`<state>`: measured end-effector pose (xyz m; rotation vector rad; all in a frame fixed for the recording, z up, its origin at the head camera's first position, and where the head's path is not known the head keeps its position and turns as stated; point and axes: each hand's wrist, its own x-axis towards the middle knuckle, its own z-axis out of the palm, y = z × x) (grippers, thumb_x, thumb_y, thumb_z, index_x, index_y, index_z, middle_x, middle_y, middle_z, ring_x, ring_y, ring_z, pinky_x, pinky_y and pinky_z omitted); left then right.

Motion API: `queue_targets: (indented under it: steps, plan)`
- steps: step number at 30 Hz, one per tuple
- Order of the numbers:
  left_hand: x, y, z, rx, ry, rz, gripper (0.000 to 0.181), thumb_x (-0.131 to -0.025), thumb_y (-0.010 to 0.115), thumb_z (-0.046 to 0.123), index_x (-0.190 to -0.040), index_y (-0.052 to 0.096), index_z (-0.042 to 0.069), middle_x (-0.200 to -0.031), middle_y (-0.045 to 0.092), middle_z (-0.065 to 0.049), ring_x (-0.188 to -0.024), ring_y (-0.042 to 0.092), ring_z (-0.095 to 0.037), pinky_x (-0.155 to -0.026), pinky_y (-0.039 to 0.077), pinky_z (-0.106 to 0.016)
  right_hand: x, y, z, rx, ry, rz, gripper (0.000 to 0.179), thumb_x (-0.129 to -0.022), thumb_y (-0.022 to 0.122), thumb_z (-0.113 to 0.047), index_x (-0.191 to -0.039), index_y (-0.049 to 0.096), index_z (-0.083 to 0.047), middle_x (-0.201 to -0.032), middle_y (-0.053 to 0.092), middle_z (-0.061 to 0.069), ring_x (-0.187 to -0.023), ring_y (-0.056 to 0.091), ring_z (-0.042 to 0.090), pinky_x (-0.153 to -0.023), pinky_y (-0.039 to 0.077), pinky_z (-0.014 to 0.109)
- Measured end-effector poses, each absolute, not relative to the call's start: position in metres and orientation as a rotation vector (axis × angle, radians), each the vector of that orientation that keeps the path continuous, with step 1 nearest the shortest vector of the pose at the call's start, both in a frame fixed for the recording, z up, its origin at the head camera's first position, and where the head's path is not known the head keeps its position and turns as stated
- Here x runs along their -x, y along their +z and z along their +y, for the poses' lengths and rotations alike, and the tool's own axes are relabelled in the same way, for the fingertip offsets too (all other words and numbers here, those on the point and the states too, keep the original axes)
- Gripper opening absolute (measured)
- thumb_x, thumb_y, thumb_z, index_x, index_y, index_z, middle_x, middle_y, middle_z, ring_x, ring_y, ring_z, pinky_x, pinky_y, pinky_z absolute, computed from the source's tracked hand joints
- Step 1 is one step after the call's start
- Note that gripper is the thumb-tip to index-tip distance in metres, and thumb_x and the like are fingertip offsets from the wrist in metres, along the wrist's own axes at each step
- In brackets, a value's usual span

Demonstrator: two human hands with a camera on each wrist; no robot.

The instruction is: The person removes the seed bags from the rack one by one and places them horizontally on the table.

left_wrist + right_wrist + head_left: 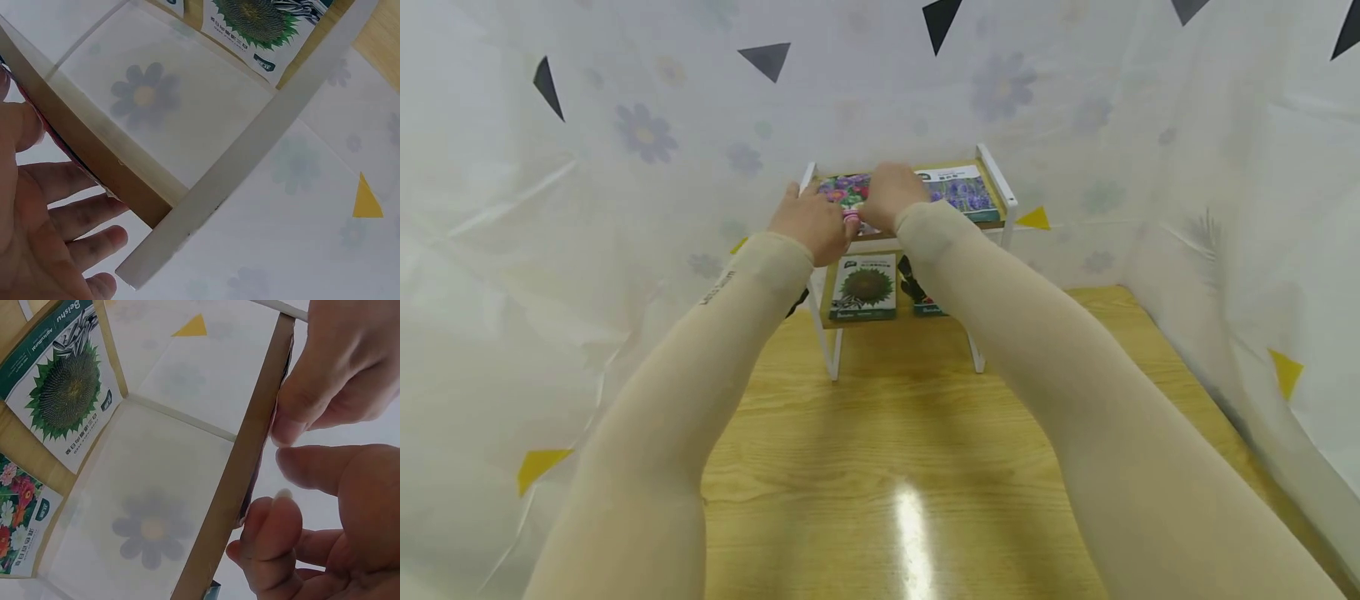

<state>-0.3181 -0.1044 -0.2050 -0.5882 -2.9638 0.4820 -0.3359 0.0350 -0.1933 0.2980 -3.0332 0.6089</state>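
Note:
A seed packet with pink and purple flowers [844,190] lies on the left of the white rack's upper shelf [880,246], partly covered by both hands. My left hand [816,223] is at its left front edge, its fingers mostly extended in the left wrist view. The right hand [893,196] bends over the packet's right side. In the right wrist view its thumb [312,465] and curled fingers [269,531] are close to the packet's edge; whether they pinch it is hidden. Another packet with purple flower spikes [962,193] lies to the right.
On the lower shelf lie a sunflower packet [865,287] and a packet with red flowers [925,304], partly hidden by the right forearm. The rack stands on a wooden table [880,433]. A pale flowered curtain [850,92] hangs behind and at both sides.

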Motion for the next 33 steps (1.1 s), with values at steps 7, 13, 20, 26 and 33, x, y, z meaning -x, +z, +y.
queue_targets:
  steps: [7, 13, 20, 26, 33]
  plan:
    - [0.315, -0.209, -0.103, 0.627, 0.462, -2.946, 0.054, -0.104, 0.021, 0.04, -0.085, 0.061, 0.009, -0.116, 0.061, -0.013, -0.118, 0.05, -0.032, -0.106, 0.027, -0.051, 0.336, -0.195, 0.033, -0.313, 0.618, -3.034, 0.026, -0.087, 0.058, -0.012, -0.068, 0.041, -0.013, -0.071, 0.047, 0.001, -0.062, 0.044, 0.016, -0.063, 0.045, 0.028]
    - [0.315, -0.213, -0.103, 0.686, 0.332, -2.973, 0.052, -0.105, 0.023, 0.037, -0.097, 0.062, 0.003, -0.129, 0.056, -0.018, -0.134, 0.039, -0.033, -0.11, 0.029, -0.049, 0.336, -0.197, 0.035, -0.341, 0.522, -3.02, 0.023, -0.087, 0.056, -0.011, -0.068, 0.041, -0.013, -0.087, 0.056, 0.006, -0.081, 0.05, 0.021, -0.077, 0.046, 0.032]
    - [0.314, -0.214, -0.102, 0.722, 0.276, -2.969, 0.053, -0.105, 0.022, 0.034, -0.105, 0.062, 0.0, -0.133, 0.053, -0.019, -0.137, 0.035, -0.032, -0.112, 0.027, -0.047, 0.344, -0.198, 0.038, -0.319, 0.549, -3.041, 0.02, -0.085, 0.052, -0.005, -0.07, 0.041, -0.012, -0.08, 0.049, 0.004, -0.07, 0.044, 0.019, -0.065, 0.043, 0.029]
    - [0.312, -0.216, -0.099, 0.747, 0.273, -2.944, 0.053, -0.105, 0.022, 0.033, -0.119, 0.059, -0.003, -0.141, 0.047, -0.018, -0.14, 0.03, -0.029, -0.112, 0.024, -0.048, 0.354, -0.198, 0.046, -0.208, 0.687, -3.01, 0.014, -0.086, 0.049, -0.005, -0.075, 0.044, -0.012, -0.086, 0.051, 0.005, -0.071, 0.045, 0.018, -0.064, 0.044, 0.028]
    - [0.31, -0.218, -0.098, 0.755, 0.27, -2.93, 0.053, -0.106, 0.022, 0.034, -0.12, 0.057, -0.003, -0.138, 0.049, -0.019, -0.137, 0.034, -0.03, -0.111, 0.026, -0.049, 0.353, -0.197, 0.055, -0.181, 0.772, -2.987, 0.017, -0.086, 0.049, -0.007, -0.071, 0.044, -0.011, -0.079, 0.05, 0.005, -0.07, 0.046, 0.02, -0.066, 0.044, 0.029]
